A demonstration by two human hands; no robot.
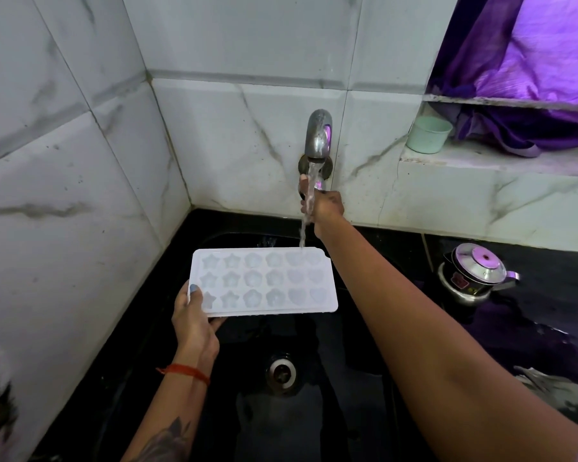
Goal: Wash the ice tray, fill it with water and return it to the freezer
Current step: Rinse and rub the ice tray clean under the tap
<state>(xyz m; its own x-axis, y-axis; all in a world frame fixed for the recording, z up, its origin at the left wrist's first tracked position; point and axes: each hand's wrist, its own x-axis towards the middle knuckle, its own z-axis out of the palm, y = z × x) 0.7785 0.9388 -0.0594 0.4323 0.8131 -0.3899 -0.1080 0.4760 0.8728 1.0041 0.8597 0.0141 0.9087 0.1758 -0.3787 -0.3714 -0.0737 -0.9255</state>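
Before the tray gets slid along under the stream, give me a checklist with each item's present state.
1. Water running from the metal wall tap: ok.
2. White plastic ice tray with star, flower and heart moulds held by the left hand: ok, gripped at its left end.
3. Stream landing in the tray: ok, far right corner only.
4. All moulds filled: cannot tell.
5. Right hand on the tap control: ok, at the tap's base.
6. Black sink below the tray: ok.
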